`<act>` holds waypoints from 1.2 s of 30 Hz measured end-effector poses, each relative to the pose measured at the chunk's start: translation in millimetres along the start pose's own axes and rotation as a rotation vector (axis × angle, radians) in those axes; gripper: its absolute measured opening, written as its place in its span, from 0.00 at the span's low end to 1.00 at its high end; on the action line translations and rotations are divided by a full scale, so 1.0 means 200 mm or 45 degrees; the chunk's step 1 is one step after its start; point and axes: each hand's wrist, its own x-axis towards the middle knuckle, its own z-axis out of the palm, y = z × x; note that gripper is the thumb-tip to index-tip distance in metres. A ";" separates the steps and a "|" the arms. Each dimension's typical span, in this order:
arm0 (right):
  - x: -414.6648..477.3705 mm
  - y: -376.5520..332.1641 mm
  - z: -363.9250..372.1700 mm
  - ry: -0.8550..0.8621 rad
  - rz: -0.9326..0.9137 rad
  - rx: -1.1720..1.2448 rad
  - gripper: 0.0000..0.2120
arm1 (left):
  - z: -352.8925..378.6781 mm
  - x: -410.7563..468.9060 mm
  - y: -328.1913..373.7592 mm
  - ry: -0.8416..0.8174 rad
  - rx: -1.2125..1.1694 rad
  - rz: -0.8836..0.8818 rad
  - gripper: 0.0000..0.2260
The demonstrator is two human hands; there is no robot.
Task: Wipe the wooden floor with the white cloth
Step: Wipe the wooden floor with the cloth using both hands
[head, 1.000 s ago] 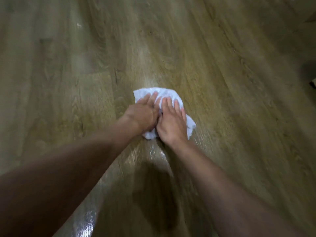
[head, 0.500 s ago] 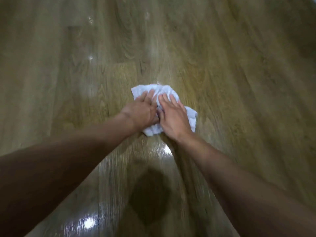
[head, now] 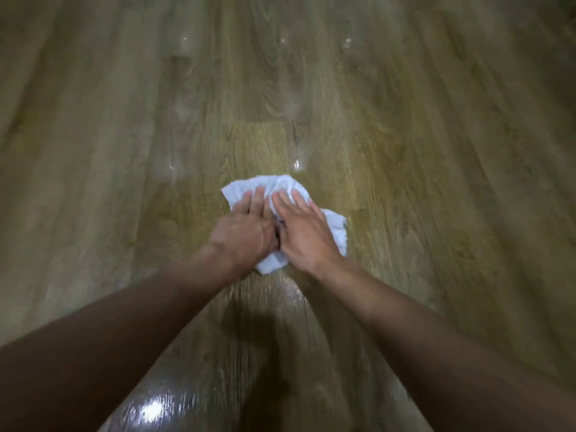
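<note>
On the floor, straight ahead: cloth bunched, long axis slanting from far-left to near-right. Pinned beneath left hand and right hand, side by side, touching, equally near. Pressing flat with fingers straight, loosely together, pinching nothing. Cloth edge poking out just beyond the fingertips; next push probably forward, away from the body.

We find the scene dim and yellow-green. White glare pools on the glossy brown wooden plank floor at the bottom edge, with small bright specks farther off. A dark shadow lies bottom centre. Blur smears the bowed edges.
</note>
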 end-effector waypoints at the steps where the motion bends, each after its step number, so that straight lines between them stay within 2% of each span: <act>1: 0.09 -0.01 -0.02 -0.042 0.001 -0.035 0.27 | -0.01 0.05 -0.06 -0.007 -0.040 -0.022 0.25; 4: 0.29 -0.10 -0.06 -0.126 0.071 -0.071 0.27 | -0.03 0.15 -0.23 0.009 -0.401 -0.124 0.25; 6: 0.27 -0.15 -0.04 -0.086 0.077 -0.054 0.26 | -0.01 0.09 -0.25 0.063 -0.687 -0.169 0.25; 8: 0.14 -0.19 0.03 -0.008 0.006 -0.003 0.25 | 0.08 -0.04 -0.21 0.175 -0.768 -0.183 0.26; 11: -0.06 -0.25 0.15 0.047 -0.128 0.044 0.24 | 0.23 -0.26 -0.17 0.312 -0.559 -0.097 0.29; 12: -0.07 -0.26 0.18 0.042 -0.140 0.037 0.24 | 0.26 -0.31 -0.17 0.286 -0.464 -0.052 0.31; 14: -0.02 -0.30 0.18 0.015 -0.131 0.034 0.24 | 0.29 -0.31 -0.23 0.189 -0.459 -0.091 0.34; 17: 0.19 -0.37 0.16 -0.063 -0.134 -0.016 0.24 | 0.26 -0.21 -0.38 0.049 -0.437 -0.184 0.28; 20: 0.32 -0.47 0.16 -0.096 -0.114 -0.035 0.24 | 0.25 -0.18 -0.46 0.045 -0.273 -0.145 0.22; 21: 0.30 -0.49 0.17 -0.076 -0.117 -0.014 0.24 | 0.27 -0.20 -0.45 0.061 -0.295 -0.113 0.22; 23: 0.18 -0.51 0.22 -0.016 -0.158 0.060 0.24 | 0.34 -0.31 -0.41 0.208 -0.589 -0.241 0.26; 25: 0.05 -0.52 0.28 0.004 -0.235 0.114 0.24 | 0.41 -0.44 -0.36 0.311 -0.750 -0.260 0.31; 27: 0.03 -0.53 0.32 -0.053 -0.273 0.097 0.25 | 0.47 -0.51 -0.37 0.270 -0.690 -0.215 0.33; 31: 0.31 -0.63 0.30 -0.158 -0.310 -0.022 0.25 | 0.47 -0.40 -0.59 0.075 -0.610 -0.339 0.33; 33: 0.45 -0.70 0.30 -0.138 -0.277 -0.061 0.25 | 0.42 -0.32 -0.69 -0.033 -0.567 -0.344 0.30; 36: 0.45 -0.78 0.32 -0.033 -0.287 -0.055 0.23 | 0.40 -0.38 -0.74 -0.027 -0.398 -0.309 0.24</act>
